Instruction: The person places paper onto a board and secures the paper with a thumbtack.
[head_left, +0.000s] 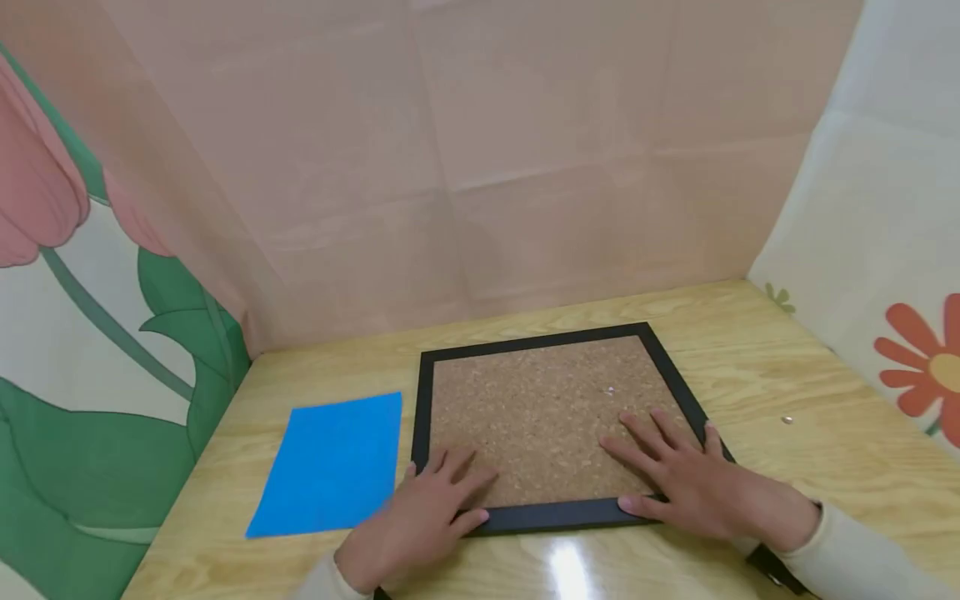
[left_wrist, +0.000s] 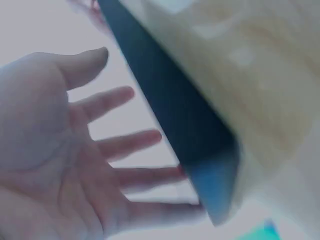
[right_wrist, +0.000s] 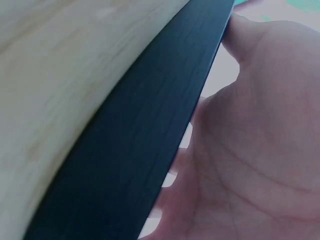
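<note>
A cork board [head_left: 540, 417] with a black frame lies flat on the wooden table. Over its near left corner my left hand [head_left: 420, 517] rests with fingers spread, some of them on the cork. The near right corner is under my right hand [head_left: 697, 483], whose spread fingers lie on the cork and the frame. In the left wrist view the left hand [left_wrist: 65, 145] has straight fingers reaching to the black frame [left_wrist: 175, 105]. The right wrist view has the right palm [right_wrist: 260, 135] close along the frame's edge. Neither hand grips anything.
Left of the board lies a blue sheet [head_left: 330, 467]. A tiny shiny thing [head_left: 787, 420] sits on the table at the right, and a small whitish speck [head_left: 611, 390] is on the cork. Printed cloth [head_left: 525, 167] hangs behind and at both sides.
</note>
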